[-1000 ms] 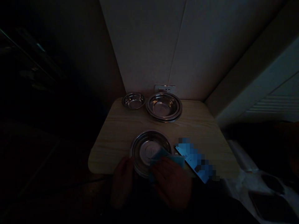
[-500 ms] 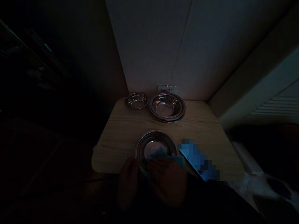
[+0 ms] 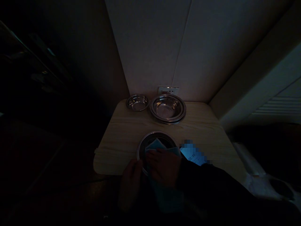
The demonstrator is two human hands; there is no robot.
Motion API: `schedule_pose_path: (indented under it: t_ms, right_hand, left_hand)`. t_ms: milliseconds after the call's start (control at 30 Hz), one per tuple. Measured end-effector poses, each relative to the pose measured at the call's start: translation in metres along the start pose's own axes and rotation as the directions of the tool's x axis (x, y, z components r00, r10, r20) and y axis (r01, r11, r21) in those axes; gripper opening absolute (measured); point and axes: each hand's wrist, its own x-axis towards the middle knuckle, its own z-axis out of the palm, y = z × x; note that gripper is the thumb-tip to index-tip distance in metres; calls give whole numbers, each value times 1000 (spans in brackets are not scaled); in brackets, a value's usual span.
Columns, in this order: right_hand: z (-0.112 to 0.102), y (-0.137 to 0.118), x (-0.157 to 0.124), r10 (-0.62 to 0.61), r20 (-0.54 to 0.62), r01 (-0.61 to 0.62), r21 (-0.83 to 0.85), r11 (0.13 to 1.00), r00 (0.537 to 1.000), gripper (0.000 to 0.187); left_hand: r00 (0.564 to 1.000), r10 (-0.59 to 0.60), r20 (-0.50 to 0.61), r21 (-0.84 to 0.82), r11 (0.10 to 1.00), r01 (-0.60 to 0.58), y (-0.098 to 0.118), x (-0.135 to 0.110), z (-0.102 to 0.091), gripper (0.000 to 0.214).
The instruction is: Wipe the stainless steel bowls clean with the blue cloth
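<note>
Pressing a blue cloth (image 3: 156, 147) into a steel bowl (image 3: 143, 146), the right hand (image 3: 164, 166) lies flat on it, fingers together over the fabric. The left hand (image 3: 130, 182) clamps the bowl's near rim at the table (image 3: 117, 141) edge. Beyond the fingertips sit a small bowl (image 3: 137, 102) and stacked bowls (image 3: 168, 109); a lit phone (image 3: 192, 154) lies just right.
</note>
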Motion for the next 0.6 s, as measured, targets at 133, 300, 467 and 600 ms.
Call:
schedule_pose_path:
  t_ms: [133, 300, 467, 600]
  right_hand:
    - [-2, 11, 4, 151, -35, -154, -101, 983, 988, 45]
    - [2, 14, -8, 210, -72, -218, -132, 967, 975, 46]
    - [5, 11, 6, 87, -25, -88, -58, 994, 996, 49]
    - [-4, 12, -1, -75, 39, 73, 35, 997, 996, 34]
  left_hand:
    - [998, -65, -13, -42, 997, 64, 3, -5, 2, 33]
    - [998, -66, 25, -104, 992, 68, 2, -6, 7, 36]
    - [999, -7, -46, -24, 1000, 6, 4, -2, 5, 33]
    - [999, -15, -52, -36, 999, 13, 5, -3, 7, 34]
